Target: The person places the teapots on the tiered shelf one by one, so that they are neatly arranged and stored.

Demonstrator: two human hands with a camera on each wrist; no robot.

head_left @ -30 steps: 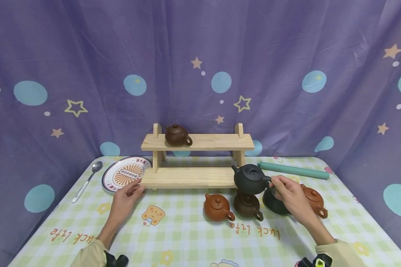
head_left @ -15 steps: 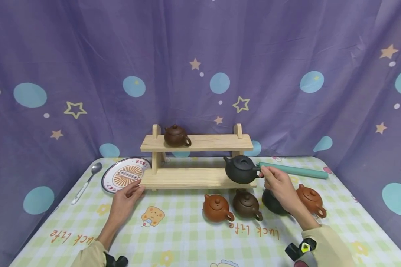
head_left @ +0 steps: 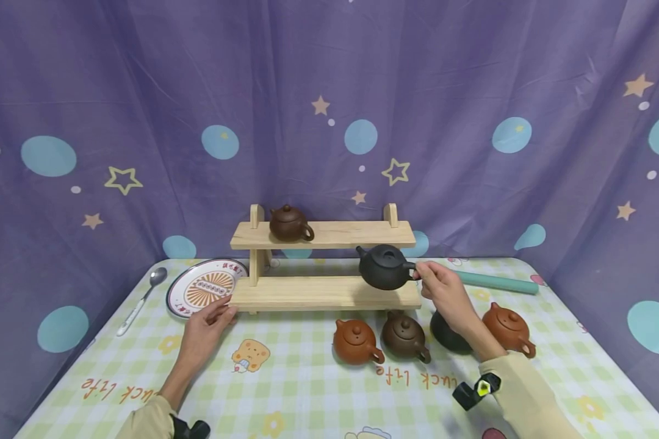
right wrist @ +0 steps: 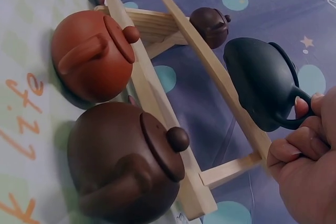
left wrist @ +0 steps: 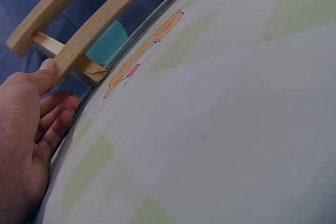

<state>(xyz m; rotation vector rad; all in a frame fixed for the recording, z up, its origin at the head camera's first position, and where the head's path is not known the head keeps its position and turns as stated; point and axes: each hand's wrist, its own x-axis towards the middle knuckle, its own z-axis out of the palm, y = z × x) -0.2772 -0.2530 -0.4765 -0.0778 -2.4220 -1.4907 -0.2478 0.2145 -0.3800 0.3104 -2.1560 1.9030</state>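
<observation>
By its handle, my right hand [head_left: 445, 292] pinches a black teapot [head_left: 385, 267], raised in front of the two-tier wooden shelf [head_left: 318, 291] near its right side. The right wrist view shows the same black teapot [right wrist: 262, 82] with thumb and fingers round the handle. My left hand [head_left: 205, 329] holds the left end of the lower board; in the left wrist view the thumb lies on the board [left wrist: 86, 38] and the fingers curl below. On the upper board sits a dark brown teapot [head_left: 288, 223], toward the left.
Before the shelf stand an orange-brown teapot [head_left: 356, 341] and a brown teapot [head_left: 404, 336]. Further right are another black teapot [head_left: 447, 334], partly hidden by my right arm, and a second orange-brown teapot [head_left: 506, 328]. A green roll [head_left: 496, 282], a plate [head_left: 178, 292] and a spoon [head_left: 143, 302] lie around.
My right hand has carried the black teapot left and upward, from above the brown teapot to in front of the gap between the boards. The left hand stays at the shelf's end.
</observation>
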